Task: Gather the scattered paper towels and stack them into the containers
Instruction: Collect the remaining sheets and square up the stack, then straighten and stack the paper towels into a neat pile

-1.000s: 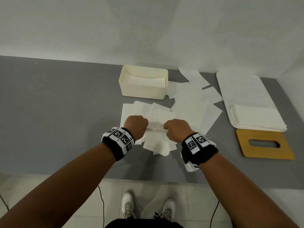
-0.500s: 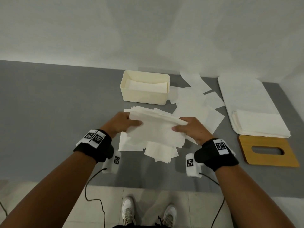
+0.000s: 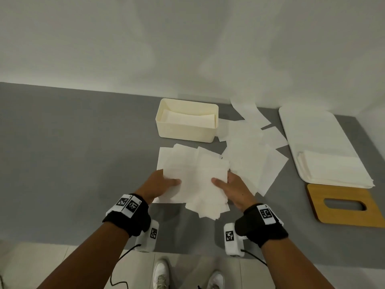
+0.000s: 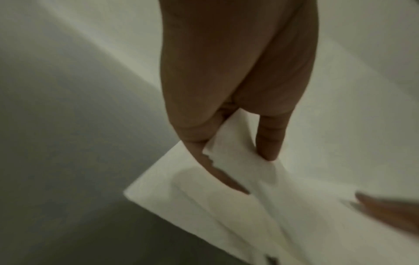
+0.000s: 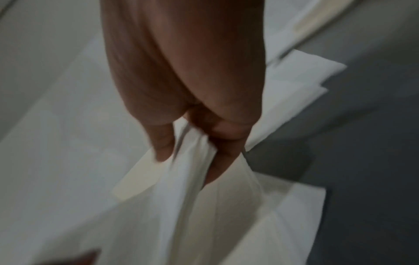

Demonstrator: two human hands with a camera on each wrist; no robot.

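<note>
The left hand and right hand each pinch an opposite side edge of a loose bundle of paper towels, thumbs on top and fingers underneath, holding it over the grey worktop. Beyond the bundle stands a cream container with towels already inside, and more scattered paper towels lie to its right. Farther right sit a white tray bearing a folded stack and a wooden lid with a slot.
</note>
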